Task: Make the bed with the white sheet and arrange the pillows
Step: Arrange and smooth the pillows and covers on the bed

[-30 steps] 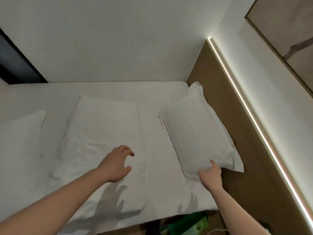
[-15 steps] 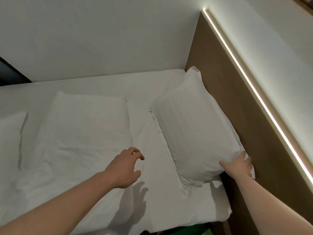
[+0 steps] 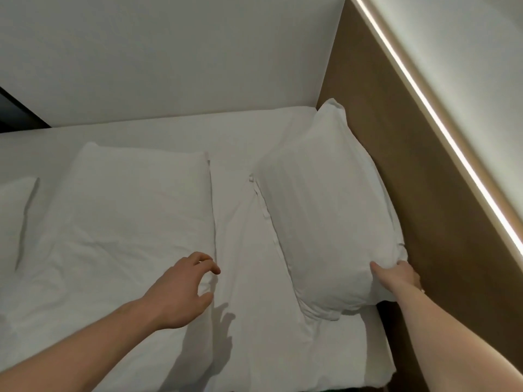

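Note:
A white sheet [image 3: 254, 321] covers the bed. One white pillow [image 3: 325, 210] leans against the wooden headboard at the right; my right hand [image 3: 399, 275] grips its near corner, thumb on top and fingers behind it. A second white pillow [image 3: 135, 199] lies flat on the left half of the bed. My left hand [image 3: 184, 290] hovers over that pillow's near right corner with loosely curled fingers and holds nothing. The edge of a third pillow [image 3: 14, 216] shows at the far left.
The wooden headboard [image 3: 424, 193] runs along the right with a lit light strip [image 3: 441, 131] above it. A white wall [image 3: 169, 58] closes off the far side of the bed. A dark frame [image 3: 17, 114] shows at the far left.
My right hand has pushed the pillow's corner back towards the headboard, so the pillow stands steeper against it. My left hand has drifted slightly right over the flat pillow.

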A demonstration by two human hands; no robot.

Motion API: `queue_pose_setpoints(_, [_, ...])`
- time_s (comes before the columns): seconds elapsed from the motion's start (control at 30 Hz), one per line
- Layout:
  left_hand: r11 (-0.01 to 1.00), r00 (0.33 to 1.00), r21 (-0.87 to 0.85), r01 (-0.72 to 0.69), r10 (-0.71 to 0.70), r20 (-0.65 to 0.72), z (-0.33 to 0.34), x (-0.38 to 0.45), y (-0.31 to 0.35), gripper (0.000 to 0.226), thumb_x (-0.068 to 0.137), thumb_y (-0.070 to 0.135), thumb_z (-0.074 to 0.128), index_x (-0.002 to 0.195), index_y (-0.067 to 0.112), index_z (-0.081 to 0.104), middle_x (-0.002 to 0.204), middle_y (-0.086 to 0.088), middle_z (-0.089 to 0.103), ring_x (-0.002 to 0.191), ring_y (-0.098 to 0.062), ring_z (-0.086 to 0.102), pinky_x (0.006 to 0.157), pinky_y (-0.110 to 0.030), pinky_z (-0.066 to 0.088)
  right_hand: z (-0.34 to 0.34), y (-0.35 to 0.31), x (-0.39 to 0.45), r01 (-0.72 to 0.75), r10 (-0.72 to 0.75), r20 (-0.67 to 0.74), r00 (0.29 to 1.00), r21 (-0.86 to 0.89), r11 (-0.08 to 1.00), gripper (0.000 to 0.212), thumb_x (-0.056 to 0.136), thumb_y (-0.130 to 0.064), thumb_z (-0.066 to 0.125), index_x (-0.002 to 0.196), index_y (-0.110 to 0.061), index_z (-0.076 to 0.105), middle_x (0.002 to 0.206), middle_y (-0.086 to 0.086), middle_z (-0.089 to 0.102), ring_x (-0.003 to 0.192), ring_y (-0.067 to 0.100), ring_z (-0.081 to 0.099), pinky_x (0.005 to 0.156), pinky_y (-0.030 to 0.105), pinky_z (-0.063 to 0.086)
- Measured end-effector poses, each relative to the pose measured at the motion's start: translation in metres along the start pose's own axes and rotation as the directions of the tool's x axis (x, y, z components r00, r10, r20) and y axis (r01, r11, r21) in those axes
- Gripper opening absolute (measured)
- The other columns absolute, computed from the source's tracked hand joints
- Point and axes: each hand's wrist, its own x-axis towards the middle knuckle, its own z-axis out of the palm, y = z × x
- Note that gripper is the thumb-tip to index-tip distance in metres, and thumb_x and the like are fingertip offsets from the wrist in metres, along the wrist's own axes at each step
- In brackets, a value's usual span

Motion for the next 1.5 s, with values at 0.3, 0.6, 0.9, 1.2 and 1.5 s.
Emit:
queue_pose_setpoints(0.3, [0.994, 0.992, -0.107, 0.026, -0.012, 0.129, 0.009, -0.034, 0.04, 0.045, 0.088, 0.038, 0.059, 0.132, 0.038, 0.051, 0.139, 0.019, 0.043, 0.127, -0.006, 0.046, 0.107, -0.026, 0.04, -0.006, -0.008, -0.096, 0.39, -0.391, -0.002, 0.921, -0.048, 0.92, 0.038, 0.097, -0.035, 0.056, 0.068, -0.014, 0.043, 0.066, 0.004, 0.056, 0.07, 0.029, 0.054, 0.073, 0.038, 0.039])
queue_pose_setpoints(0.6, [0.736, 0.925, -0.576, 0.357, -0.363, 0.11, -0.055, -0.122, 0.028, 0.068, 0.082, 0.072, 0.058, 0.131, 0.025, 0.059, 0.137, 0.003, 0.053, 0.119, -0.015, 0.057, 0.098, -0.029, 0.043, -0.069, -0.113, -0.336, 0.57, -0.629, -0.131, 0.766, 0.589, 0.572, 0.042, 0.098, -0.017, 0.061, 0.069, -0.018, 0.031, 0.064, -0.002, 0.027, 0.056, 0.007, 0.024, 0.049, 0.021, 0.023])
queue_pose_setpoints(0.9, [-0.167, 0.768, -0.75, 0.64, 0.104, 0.632, -0.115, -0.256, -0.075, 0.098, 0.076, 0.093, 0.038, 0.138, 0.021, 0.063, 0.147, -0.011, 0.055, 0.135, -0.031, 0.053, 0.112, -0.043, 0.041, -0.074, -0.13, -0.551, 0.685, -0.867, -0.174, 0.467, 0.691, 0.231, 0.045, 0.095, -0.02, 0.067, 0.064, -0.013, 0.035, 0.061, 0.007, 0.031, 0.057, 0.028, 0.03, 0.054, 0.045, 0.027])
queue_pose_setpoints(1.2, [0.121, 0.95, -0.983, 0.139, -0.297, 0.098, -0.162, -0.344, -0.199, 0.069, 0.062, 0.052, 0.09, 0.116, 0.011, 0.074, 0.105, -0.005, 0.076, 0.103, -0.026, 0.07, 0.082, -0.029, 0.057, -0.013, -0.181, -0.71, 0.712, -0.944, -0.162, 0.286, 0.695, 0.097, 0.049, 0.092, -0.02, 0.069, 0.065, 0.003, 0.035, 0.064, 0.018, 0.028, 0.058, 0.036, 0.029, 0.054, 0.05, 0.025])
queue_pose_setpoints(1.5, [0.666, 0.633, -0.746, 0.003, -0.579, -0.514, -0.261, -0.373, -0.384, 0.07, 0.085, 0.034, 0.08, 0.145, 0.013, 0.051, 0.143, -0.008, 0.058, 0.131, -0.024, 0.054, 0.11, -0.04, 0.043, 0.094, -0.294, -0.788, 0.706, -0.969, -0.044, 0.244, 0.693, 0.146, 0.048, 0.092, -0.013, 0.067, 0.068, -0.01, 0.025, 0.07, 0.011, 0.019, 0.067, 0.025, 0.022, 0.062, 0.037, 0.02])
